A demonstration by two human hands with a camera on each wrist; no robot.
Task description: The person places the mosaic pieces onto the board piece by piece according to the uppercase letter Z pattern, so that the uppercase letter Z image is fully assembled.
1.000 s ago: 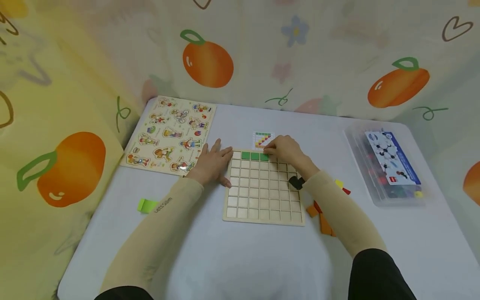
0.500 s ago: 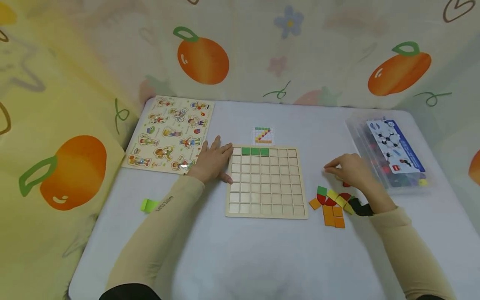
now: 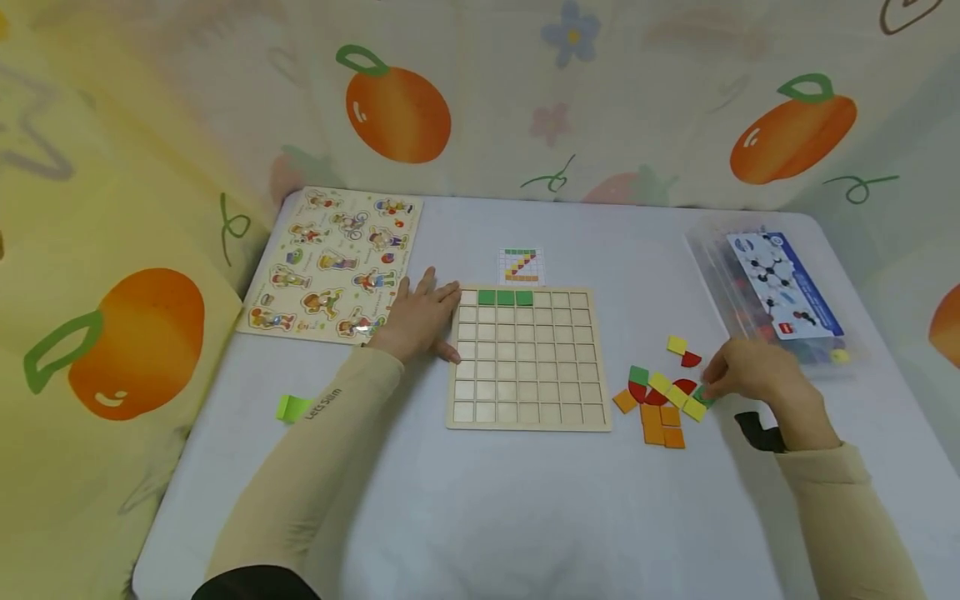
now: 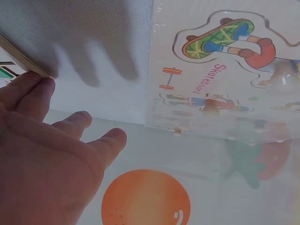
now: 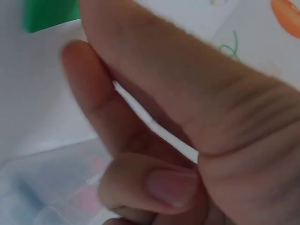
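A wooden grid board [image 3: 529, 367] lies on the white table, with several green square tiles [image 3: 506, 297] side by side in its top row. My left hand [image 3: 416, 319] rests at the board's left edge with its fingers spread; in the left wrist view, fingertips touch the board's edge. To the right of the board, my right hand [image 3: 756, 373] pinches a green tile [image 3: 702, 395] at the loose pile's right side. That tile [image 5: 51, 14] shows at the thumb in the right wrist view, partly cut off. Around it lie yellow [image 3: 677, 396], orange [image 3: 652, 425] and red [image 3: 691, 359] pieces.
A small pattern card [image 3: 521, 266] lies behind the board. The picture puzzle board [image 3: 330, 265] is at the back left, a clear plastic box [image 3: 772, 292] at the back right. Bright green pieces [image 3: 292, 408] lie beside my left sleeve.
My right hand has gone from the board's top row out to the right and down to the loose tiles, uncovering the pattern card. The left hand stays at the board's edge.
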